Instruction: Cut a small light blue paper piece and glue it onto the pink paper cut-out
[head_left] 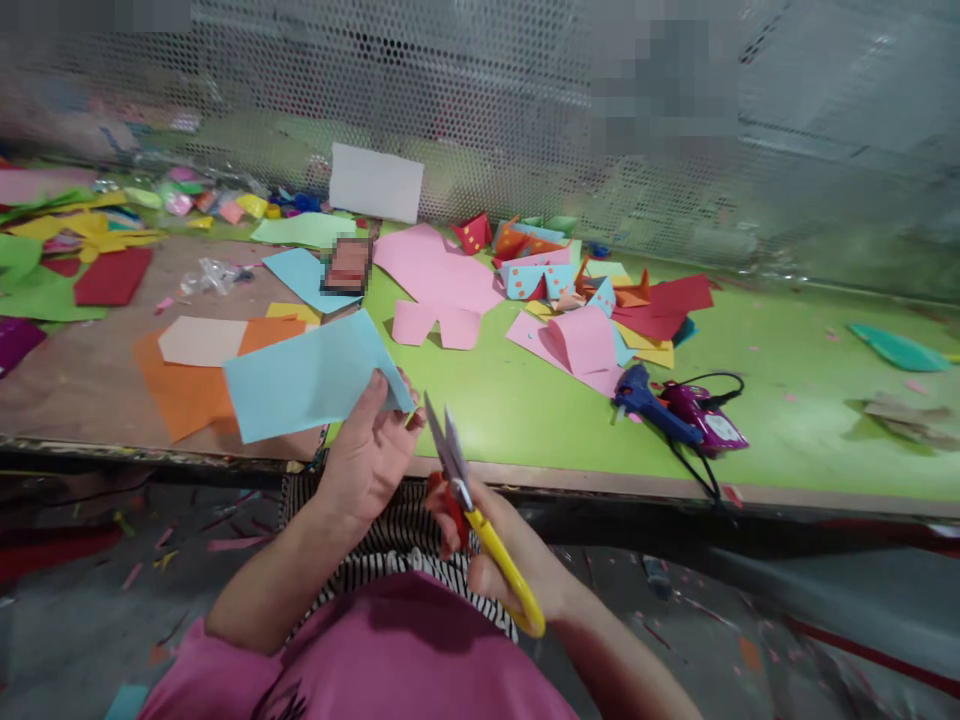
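Note:
My left hand (373, 440) pinches the right end of a light blue sheet of paper (300, 378), raised over the table's front edge. A fold or bent flap shows where the fingers grip it. In my right hand (499, 545) is a pair of scissors (463, 470) with yellow and red handles. Their blades point up and away from me, slightly parted, just right of the blue paper and not touching it. A pink glasses-shaped cutout (437, 323) lies on the table beyond my hands.
A blue glue gun (656, 408) and a purple corded box (709, 420) lie at right. Folded paper masks (536, 282) and pink paper (581, 340) sit mid-table. Orange sheets (180, 390) and coloured scraps (97, 235) cover the left. A perforated metal panel (480, 110) stands behind.

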